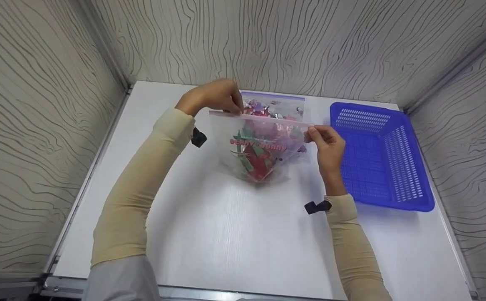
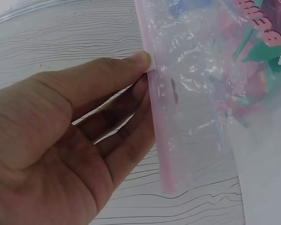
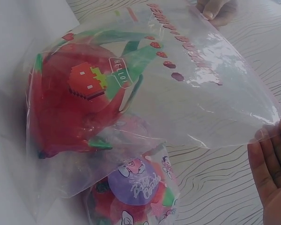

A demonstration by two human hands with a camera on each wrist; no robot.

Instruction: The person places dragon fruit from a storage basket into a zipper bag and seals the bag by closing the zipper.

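Observation:
A clear zip bag [image 1: 223,138] with a pink zip strip and red "BERRY BUNNY" lettering is held up by its top edge. Inside it sits a red fruit-like thing with green pointed leaves [image 3: 79,108], perhaps a dragon fruit. My left hand [image 1: 216,97] pinches the strip near its left end; a small white piece [image 2: 151,63] shows at the thumb tip in the left wrist view. At the strip's right end, my right hand [image 1: 328,146] pinches the corner. Whether the bag's bottom touches the table cannot be made out.
Behind stands a second printed zip bag [image 1: 299,102] with a purple strip, red and green contents and a purple label [image 3: 131,185]. To the right lies a blue plastic basket [image 1: 368,161] on the white table [image 1: 226,242]. Wood-patterned panels [image 1: 268,46] enclose the back and sides.

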